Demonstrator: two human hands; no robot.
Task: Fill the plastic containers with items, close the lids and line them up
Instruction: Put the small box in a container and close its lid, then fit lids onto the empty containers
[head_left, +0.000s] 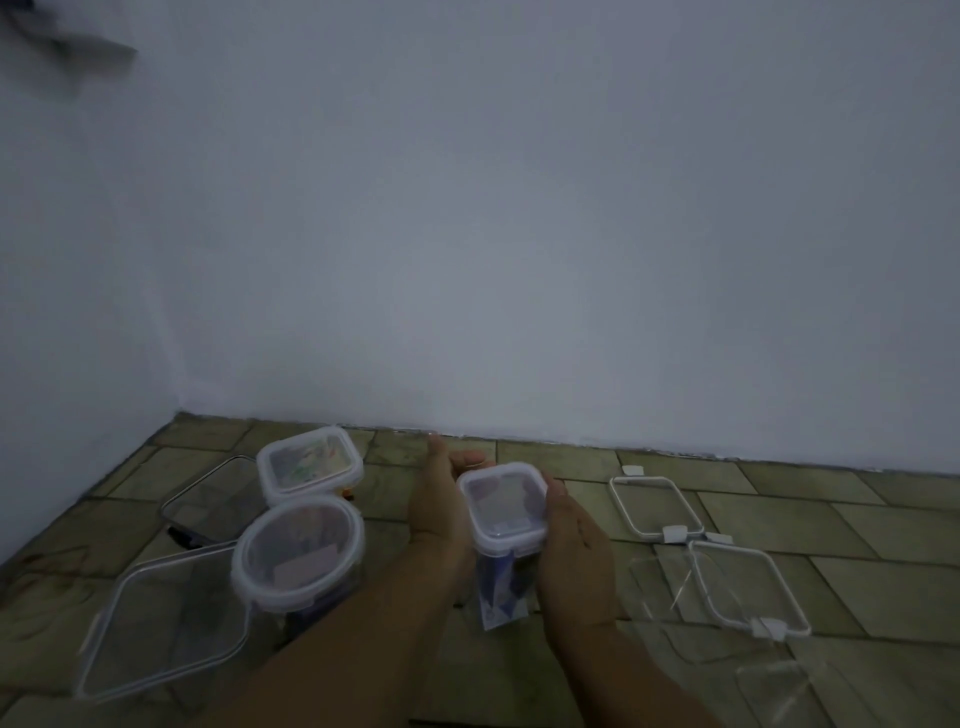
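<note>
Both hands, left (439, 499) and right (571, 545), grip a lidded container (503, 506) above the tiled floor (831, 519).

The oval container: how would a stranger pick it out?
Find the corner where the white wall meets the tiled floor, on the left. The oval container stands near it beside the person's left forearm. Its lid is rounded; the tub behind it and the box beside it are square-cornered.

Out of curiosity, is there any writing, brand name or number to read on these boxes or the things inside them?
No text can be read anywhere.
Blue packet inside the tall container, held by the left hand and right hand: any print is too blurred.
Round container and square container: contents dim and blurred, no labels show.
</note>
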